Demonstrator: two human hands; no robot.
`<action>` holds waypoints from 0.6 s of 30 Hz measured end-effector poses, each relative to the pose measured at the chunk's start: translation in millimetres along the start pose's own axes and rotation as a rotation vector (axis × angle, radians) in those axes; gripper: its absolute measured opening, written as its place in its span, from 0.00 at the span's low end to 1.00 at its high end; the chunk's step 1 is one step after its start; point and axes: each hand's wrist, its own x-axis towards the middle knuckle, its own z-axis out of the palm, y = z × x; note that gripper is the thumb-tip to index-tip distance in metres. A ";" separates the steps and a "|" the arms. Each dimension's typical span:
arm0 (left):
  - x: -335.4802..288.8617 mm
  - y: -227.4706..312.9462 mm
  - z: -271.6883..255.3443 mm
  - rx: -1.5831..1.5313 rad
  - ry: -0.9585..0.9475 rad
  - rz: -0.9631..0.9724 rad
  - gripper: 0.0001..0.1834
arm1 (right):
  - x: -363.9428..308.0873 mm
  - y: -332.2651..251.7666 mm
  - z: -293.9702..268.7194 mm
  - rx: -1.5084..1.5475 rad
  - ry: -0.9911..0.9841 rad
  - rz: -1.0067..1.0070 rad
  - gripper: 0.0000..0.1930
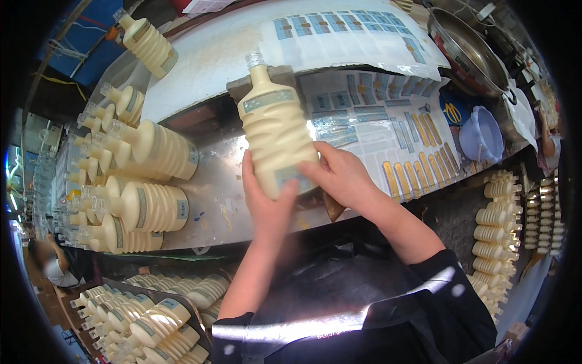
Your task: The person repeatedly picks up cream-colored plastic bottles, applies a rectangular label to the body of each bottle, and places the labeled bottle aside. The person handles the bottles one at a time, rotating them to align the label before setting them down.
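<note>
A cream bottle with a wavy body and a clear neck lies in front of me, neck pointing away. It rests over a brown support, mostly hidden beneath it. My left hand grips the lower left side, its thumb blurred near the base. My right hand holds the lower right side, fingers closed against it. A blue-grey label sits on the bottle near the base, partly behind my thumbs. Another label band crosses its shoulder.
Several similar bottles lie stacked at the left of the metal table. More bottles fill a crate at lower left. Label strips and gold strips lie right of the bottle, near a lilac bucket and a metal basin.
</note>
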 end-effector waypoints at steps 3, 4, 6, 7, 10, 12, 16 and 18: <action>0.7 -13.8 -3.7 -0.093 0.013 0.026 0.44 | 3.9 14.6 -0.1 0.089 -0.013 -0.059 0.28; 1.3 -18.3 -5.6 -0.147 0.020 0.035 0.43 | 4.9 18.8 0.7 0.120 -0.009 -0.094 0.28; 0.7 -21.4 -7.1 -0.078 0.008 0.048 0.39 | -0.1 11.2 -0.5 0.067 -0.032 -0.043 0.28; -0.1 -22.6 -7.4 -0.044 0.002 0.054 0.37 | -0.7 12.1 -0.5 0.067 -0.034 -0.042 0.28; -5.1 -13.0 -8.3 -0.698 -0.014 -0.087 0.33 | -0.8 21.8 -0.6 0.128 -0.024 -0.087 0.28; -5.7 -20.0 -9.0 -0.583 -0.002 -0.060 0.33 | -4.7 11.9 -1.8 0.047 -0.038 -0.035 0.29; -10.3 -7.9 -2.0 -0.193 -0.002 -0.016 0.36 | -10.6 -1.0 -0.9 -0.057 -0.028 -0.030 0.32; -10.7 -7.3 -1.4 -0.210 -0.009 -0.013 0.37 | -11.7 -7.0 -3.6 -0.076 -0.035 -0.017 0.32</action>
